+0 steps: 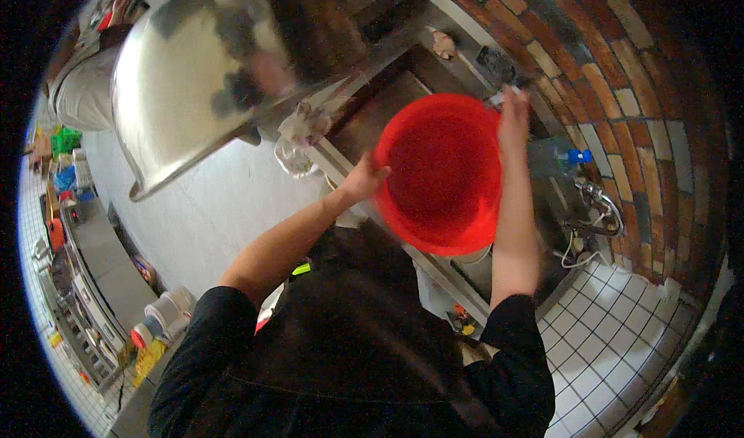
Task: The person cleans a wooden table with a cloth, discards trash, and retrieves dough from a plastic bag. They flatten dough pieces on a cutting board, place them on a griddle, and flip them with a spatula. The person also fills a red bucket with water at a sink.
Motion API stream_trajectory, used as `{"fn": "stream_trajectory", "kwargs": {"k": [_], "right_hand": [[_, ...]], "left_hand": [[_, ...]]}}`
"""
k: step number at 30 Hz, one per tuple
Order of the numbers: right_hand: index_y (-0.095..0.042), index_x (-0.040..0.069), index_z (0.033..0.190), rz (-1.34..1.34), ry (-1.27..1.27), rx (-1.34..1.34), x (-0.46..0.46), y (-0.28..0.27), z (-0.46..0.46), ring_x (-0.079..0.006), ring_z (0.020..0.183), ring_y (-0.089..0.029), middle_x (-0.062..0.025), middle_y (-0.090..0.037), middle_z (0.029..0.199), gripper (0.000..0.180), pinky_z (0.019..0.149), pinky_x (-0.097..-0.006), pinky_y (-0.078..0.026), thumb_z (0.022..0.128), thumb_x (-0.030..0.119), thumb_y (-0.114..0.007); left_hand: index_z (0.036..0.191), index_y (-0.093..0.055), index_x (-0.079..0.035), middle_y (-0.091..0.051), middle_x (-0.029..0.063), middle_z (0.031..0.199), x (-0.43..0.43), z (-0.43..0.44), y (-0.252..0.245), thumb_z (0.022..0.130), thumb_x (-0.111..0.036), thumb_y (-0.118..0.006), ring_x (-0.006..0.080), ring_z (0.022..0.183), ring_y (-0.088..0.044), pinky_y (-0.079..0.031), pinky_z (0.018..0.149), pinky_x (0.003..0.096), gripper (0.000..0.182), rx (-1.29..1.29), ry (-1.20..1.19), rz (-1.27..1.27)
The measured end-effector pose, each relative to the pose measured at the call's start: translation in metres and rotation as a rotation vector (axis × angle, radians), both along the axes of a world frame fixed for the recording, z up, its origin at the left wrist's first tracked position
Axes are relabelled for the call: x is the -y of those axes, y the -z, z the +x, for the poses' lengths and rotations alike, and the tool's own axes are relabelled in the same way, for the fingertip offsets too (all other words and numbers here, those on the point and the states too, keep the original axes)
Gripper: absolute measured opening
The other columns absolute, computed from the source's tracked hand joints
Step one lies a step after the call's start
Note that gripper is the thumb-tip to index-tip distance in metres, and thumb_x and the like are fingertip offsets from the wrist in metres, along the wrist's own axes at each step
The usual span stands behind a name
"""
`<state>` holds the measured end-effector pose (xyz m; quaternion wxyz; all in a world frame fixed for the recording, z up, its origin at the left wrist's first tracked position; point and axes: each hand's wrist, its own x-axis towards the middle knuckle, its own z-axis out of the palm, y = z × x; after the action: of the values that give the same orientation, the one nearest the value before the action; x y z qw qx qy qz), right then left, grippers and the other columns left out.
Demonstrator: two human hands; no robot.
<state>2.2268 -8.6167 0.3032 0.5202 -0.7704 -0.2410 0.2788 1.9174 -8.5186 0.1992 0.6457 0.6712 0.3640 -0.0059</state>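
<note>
A round red plastic basin point(444, 171) is tilted in front of me, over a metal sink point(372, 110). Its inside faces up towards me, and no contents can be made out in it. My left hand point(367, 179) grips the basin's left rim, thumb on the inner side. On the opposite rim is my right hand point(514, 121), blurred, with its fingers pointing away from me. Part of the sink is hidden under the basin and my right forearm.
Right of the basin are a clear plastic bottle with a blue cap point(578, 156), a chrome tap point(607, 211) and a brick-patterned wall point(633, 118). A dark scrubbing pad point(497, 63) lies on the back ledge. Crumpled plastic point(305, 127) sits at the sink's left corner, near a large shiny metal panel point(180, 89).
</note>
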Motion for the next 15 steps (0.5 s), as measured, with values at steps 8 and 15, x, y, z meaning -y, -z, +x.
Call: {"fn": "stream_trajectory", "kwargs": {"k": [8, 15], "right_hand": [[-0.039, 0.001, 0.143, 0.055, -0.040, 0.017, -0.044, -0.075, -0.005, -0.0269, 0.136, -0.038, -0.0177, -0.041, 0.147, 0.076, 0.111, -0.0379, -0.030, 0.091, 0.053, -0.057], [-0.037, 0.001, 0.143, -0.222, 0.844, 0.095, 0.189, 0.075, -0.167, -0.0335, 0.121, -0.052, -0.0193, -0.051, 0.135, 0.070, 0.102, -0.0444, -0.041, 0.083, 0.020, -0.070]], "left_hand": [[0.133, -0.044, 0.001, -0.065, 0.0138, 0.111, -0.009, 0.001, -0.005, 0.089, -0.021, -0.067, 0.0214, 0.102, -0.062, -0.050, 0.089, 0.0367, 0.054, 0.031, -0.075, -0.256], [0.117, -0.053, 0.004, -0.067, 0.0126, 0.108, -0.027, 0.037, -0.001, 0.081, -0.012, -0.076, 0.0191, 0.098, -0.063, -0.052, 0.087, 0.0347, 0.046, 0.051, -0.131, -0.161]]}}
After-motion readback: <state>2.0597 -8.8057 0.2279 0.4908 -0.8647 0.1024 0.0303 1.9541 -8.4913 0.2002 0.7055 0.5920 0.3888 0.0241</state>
